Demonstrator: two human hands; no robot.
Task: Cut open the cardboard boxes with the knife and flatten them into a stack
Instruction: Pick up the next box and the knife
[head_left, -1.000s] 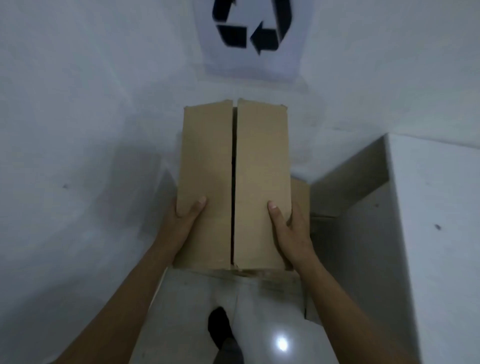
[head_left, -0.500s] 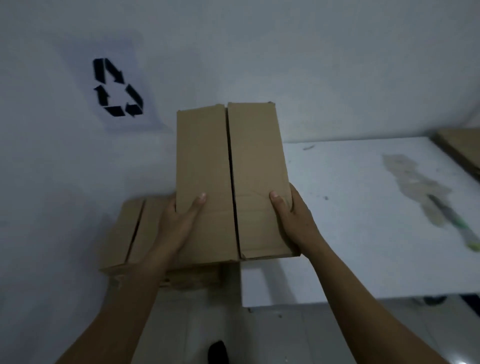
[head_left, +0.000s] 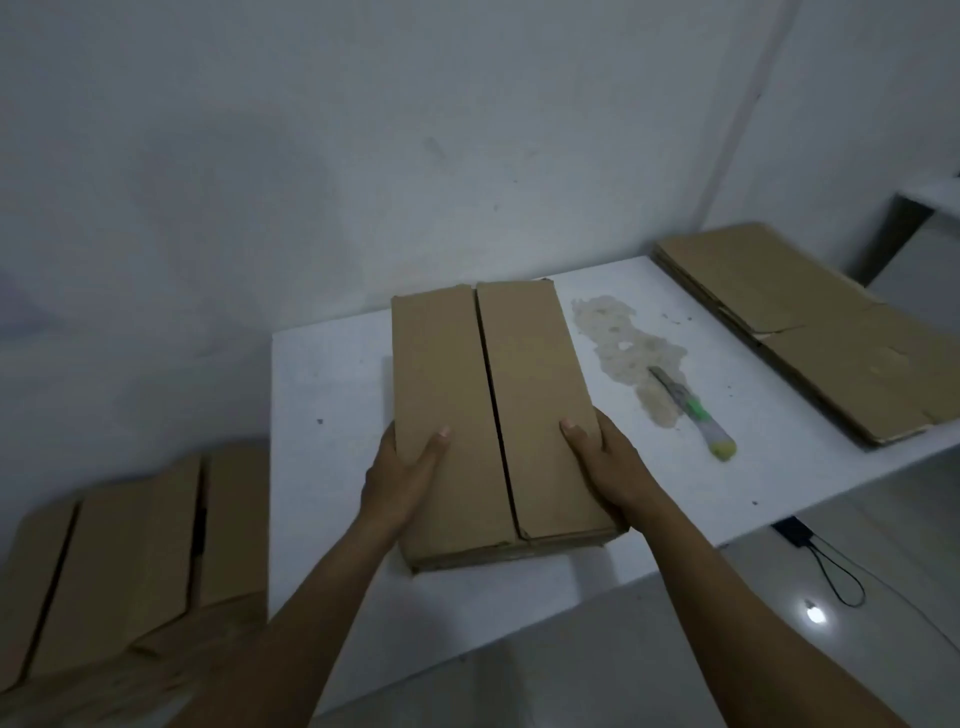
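Across the middle, a white table (head_left: 332, 395), bare top speckled with small marks. At its far right end, a stack of flattened cardboard (head_left: 810, 332), lying flat. Down to the left, just beside the table's edge and lower, more closed boxes (head_left: 130, 561) side by side, flaps shut, contents hidden. On the table's middle, running lengthwise away from the camera, the cardboard box (head_left: 483, 405), two top flaps closed and meeting along a dark seam, nothing of the inside visible. Clamped on its near end from both sides: left hand (head_left: 400, 478), thumb laid on the left flap, other fingers hidden down the side wall; right hand (head_left: 613, 467), thumb on the right flap, fingers curled over the right edge. Near the box on its right, not touching, the knife (head_left: 693, 410), blade over a pale patch of residue (head_left: 623, 343), green-and-yellow handle toward the near edge.
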